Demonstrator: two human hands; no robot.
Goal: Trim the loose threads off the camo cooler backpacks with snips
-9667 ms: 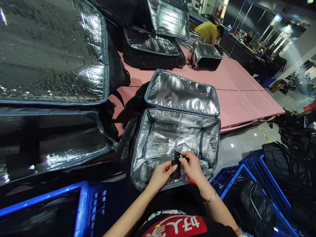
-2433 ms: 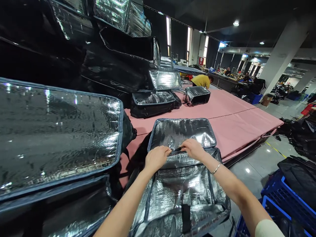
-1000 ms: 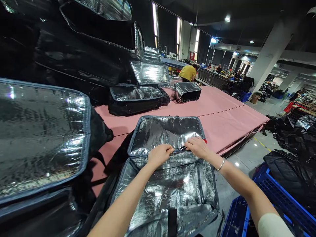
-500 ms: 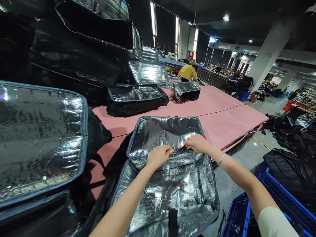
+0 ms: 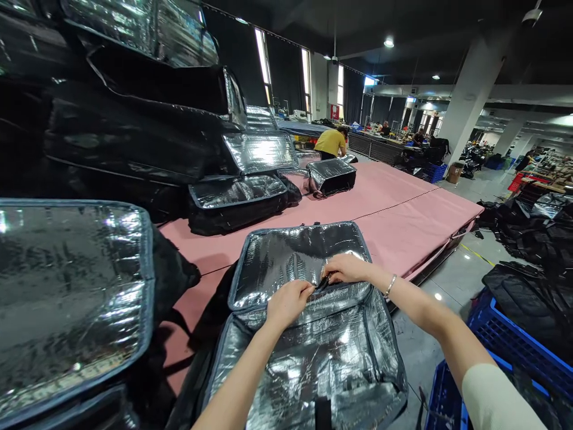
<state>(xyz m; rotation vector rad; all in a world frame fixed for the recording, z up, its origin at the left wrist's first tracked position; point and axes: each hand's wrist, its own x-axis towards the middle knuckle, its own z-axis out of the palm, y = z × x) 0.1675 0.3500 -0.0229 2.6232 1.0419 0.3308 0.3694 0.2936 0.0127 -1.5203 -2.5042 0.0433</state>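
Observation:
An insulated bag (image 5: pixel 308 358) with a silver foil lining lies open before me, its lid (image 5: pixel 282 257) folded back on the pink table. At the seam between lid and body, my left hand (image 5: pixel 289 301) is closed in a pinch; what lies between its fingertips is too small to make out. My right hand (image 5: pixel 347 269) is wrapped round small black thread snips (image 5: pixel 322 283), whose tip points at the left fingertips. A black strap (image 5: pixel 323 413) shows on the bag's near wall.
More foil-lined bags (image 5: pixel 71 298) are piled at the left, with others (image 5: pixel 237 197) farther along the pink table (image 5: pixel 403 221). Blue crates (image 5: pixel 519 340) holding black bags stand on the floor at right. A person in a yellow top (image 5: pixel 330 142) bends over the far end.
My right hand has moved left with the snips, closer to my left hand at the seam. The whole view has shifted a little.

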